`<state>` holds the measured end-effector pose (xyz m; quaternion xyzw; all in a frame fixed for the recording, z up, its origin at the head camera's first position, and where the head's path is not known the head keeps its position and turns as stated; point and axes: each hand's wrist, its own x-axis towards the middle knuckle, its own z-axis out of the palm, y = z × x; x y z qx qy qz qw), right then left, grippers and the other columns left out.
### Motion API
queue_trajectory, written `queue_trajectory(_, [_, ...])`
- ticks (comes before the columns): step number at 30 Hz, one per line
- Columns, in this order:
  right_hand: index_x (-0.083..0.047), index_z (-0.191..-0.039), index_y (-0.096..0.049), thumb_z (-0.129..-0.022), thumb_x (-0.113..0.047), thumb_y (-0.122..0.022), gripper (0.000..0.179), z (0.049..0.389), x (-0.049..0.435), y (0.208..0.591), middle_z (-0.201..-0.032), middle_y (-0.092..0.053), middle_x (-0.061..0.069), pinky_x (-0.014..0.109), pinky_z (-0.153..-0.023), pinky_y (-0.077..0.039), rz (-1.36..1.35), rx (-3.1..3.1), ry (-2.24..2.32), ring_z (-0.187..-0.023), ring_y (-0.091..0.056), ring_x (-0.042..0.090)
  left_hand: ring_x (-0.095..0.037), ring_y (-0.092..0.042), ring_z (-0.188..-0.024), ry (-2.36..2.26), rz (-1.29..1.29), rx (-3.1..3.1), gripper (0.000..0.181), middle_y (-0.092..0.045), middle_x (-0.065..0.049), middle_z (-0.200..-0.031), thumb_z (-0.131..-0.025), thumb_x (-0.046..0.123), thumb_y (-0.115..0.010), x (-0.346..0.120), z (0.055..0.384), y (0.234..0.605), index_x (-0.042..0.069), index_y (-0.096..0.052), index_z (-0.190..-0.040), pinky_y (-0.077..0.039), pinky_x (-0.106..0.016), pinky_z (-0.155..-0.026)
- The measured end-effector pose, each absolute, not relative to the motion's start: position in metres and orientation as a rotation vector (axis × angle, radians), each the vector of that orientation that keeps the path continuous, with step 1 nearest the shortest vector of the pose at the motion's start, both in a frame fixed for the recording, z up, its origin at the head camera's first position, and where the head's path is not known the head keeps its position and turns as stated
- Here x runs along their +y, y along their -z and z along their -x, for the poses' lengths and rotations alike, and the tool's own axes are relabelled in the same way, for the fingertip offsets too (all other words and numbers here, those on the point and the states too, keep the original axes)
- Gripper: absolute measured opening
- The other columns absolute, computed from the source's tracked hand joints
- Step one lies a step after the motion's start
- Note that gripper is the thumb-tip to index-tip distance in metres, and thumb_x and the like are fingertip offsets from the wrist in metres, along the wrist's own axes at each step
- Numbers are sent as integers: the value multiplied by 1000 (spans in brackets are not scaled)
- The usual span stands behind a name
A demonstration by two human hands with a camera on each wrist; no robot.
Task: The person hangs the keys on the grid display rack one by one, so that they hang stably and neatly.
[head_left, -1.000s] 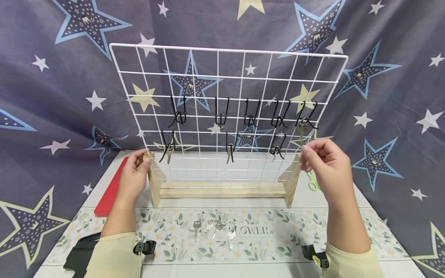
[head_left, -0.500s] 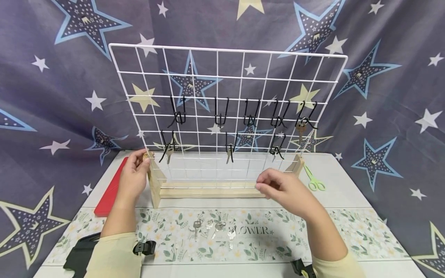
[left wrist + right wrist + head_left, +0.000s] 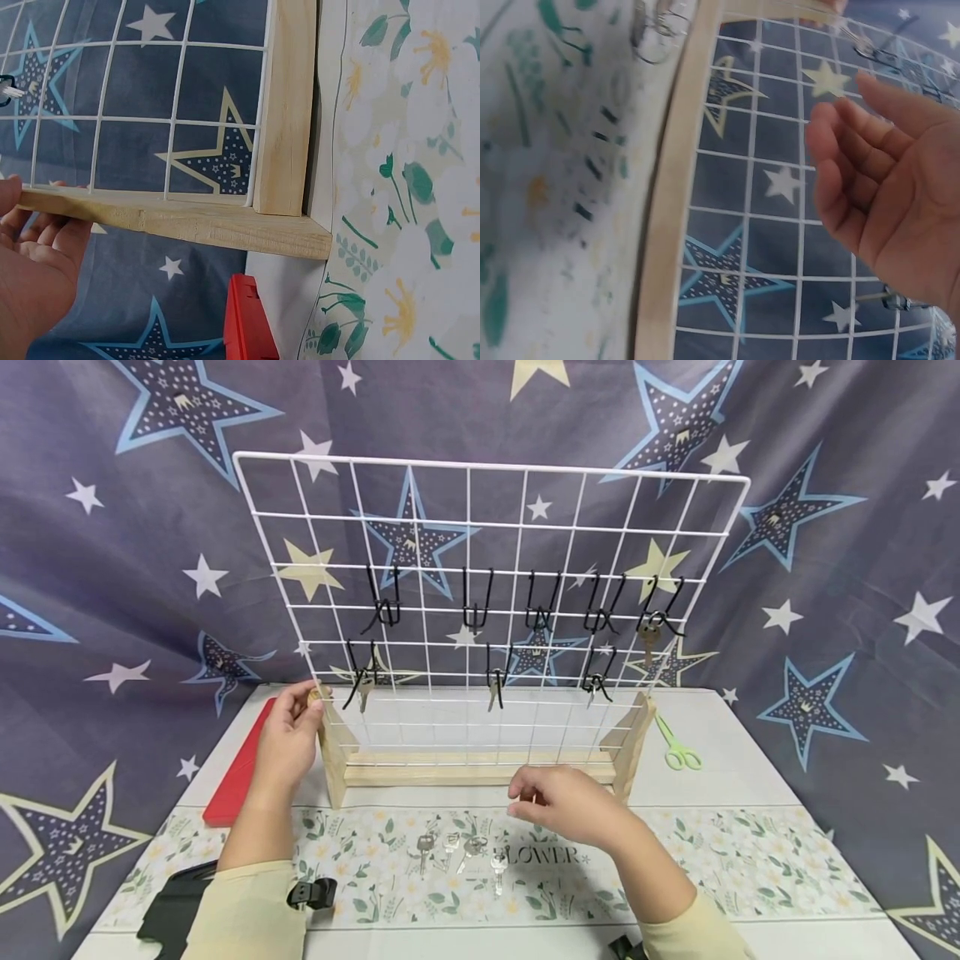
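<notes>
My left hand (image 3: 291, 727) grips the left wooden upright (image 3: 330, 760) of a stand; in the left wrist view its thumb and fingers wrap the wood's end. The stand holds a white wire grid panel (image 3: 468, 466) carrying two rows of black hooks (image 3: 476, 618). Keys hang from the lower hooks, such as a left key (image 3: 365, 695) and a middle key (image 3: 492, 695), and a brass-coloured key (image 3: 650, 639) hangs at upper right. Nothing shows in my right hand (image 3: 566, 802), loosely curled before the base bar (image 3: 450, 774). Several loose keys (image 3: 471, 852) lie left of and below it.
The loose keys lie on a floral mat (image 3: 600, 893) printed with "FLOWER". Green scissors (image 3: 681, 756) lie right of the stand. A red flat object (image 3: 238, 777) lies to its left, and a black object (image 3: 176, 902) sits beside my left sleeve. A starred cloth (image 3: 840, 577) hangs behind.
My right hand has left the right side of the stand near the brass-coloured key, moving left and down to the front of the base bar. The left hand keeps its hold.
</notes>
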<state>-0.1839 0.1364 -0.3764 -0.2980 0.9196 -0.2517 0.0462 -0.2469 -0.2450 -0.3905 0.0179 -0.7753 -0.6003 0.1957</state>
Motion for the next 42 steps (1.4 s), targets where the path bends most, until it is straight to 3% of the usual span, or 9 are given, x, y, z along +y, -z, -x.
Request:
queue_trajectory(10, [-18, -98, -68, -90, -32, -71, 17, 187, 118, 399, -79, -62, -14, 25, -68, -50, 1039, 2847, 532, -71, -54, 1, -2, -51, -118, 1682, -30, -2161, 40, -53, -12, -136, -104, 14, -46, -245, 248, 390, 5, -44, -143, -43, -6, -94])
queue_trajectory(18, [-18, -101, -68, -88, -35, -72, 22, 187, 106, 412, -73, -58, -16, 25, -65, -49, 968, 2814, 364, -66, -51, 1, 0, -51, -116, 1687, -39, -2151, 39, -54, -9, -131, -104, 14, -46, -245, 247, 390, 2, -44, -141, -43, -6, -94])
queue_trajectory(28, [-19, -103, -70, -85, -34, -74, 23, 185, 97, 425, -82, -67, -14, 31, -78, -54, 910, 2801, 263, -71, -57, 1, 1, -51, -117, 1670, -47, -2160, 38, -54, -11, -134, -104, 14, -47, -245, 248, 392, 4, -46, -140, -42, -6, -95])
queue_trajectory(35, [-20, -101, -72, -82, -34, -75, 23, 185, 92, 432, -94, -73, -8, 35, -87, -55, 888, 2810, 247, -84, -65, 8, 2, -51, -116, 1676, -39, -2158, 38, -54, -13, -134, -103, 13, -47, -245, 247, 391, 4, -46, -140, -42, -5, -94])
queue_trajectory(42, [-19, -99, -73, -77, -35, -78, 28, 185, 88, 437, -95, -73, -6, 39, -90, -55, 851, 2815, 233, -88, -67, 11, 1, -51, -116, 1671, -36, -2169, 39, -53, -15, -136, -103, 14, -47, -244, 246, 390, 5, -46, -141, -42, -5, -94])
